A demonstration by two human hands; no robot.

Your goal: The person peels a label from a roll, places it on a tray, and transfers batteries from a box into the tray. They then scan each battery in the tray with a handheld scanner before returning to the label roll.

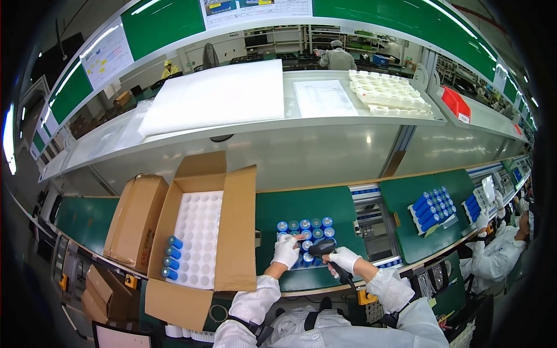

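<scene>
Several blue cylindrical battery cells stand upright in a tight block on the green work surface in front of me. My left hand, in a white glove with bare fingertips, lies at the left side of the block, its index finger stretched over the cells. My right hand, gloved too, grips a black handheld scanner. The scanner's head is over the right part of the block and hides some cells. Its cable hangs down by my right wrist.
An open carton at left holds a white foam tray with several blue cells along its left edge. Beside it stands a closed carton. Another cell block stands at right, near a co-worker. A shelf spans the back.
</scene>
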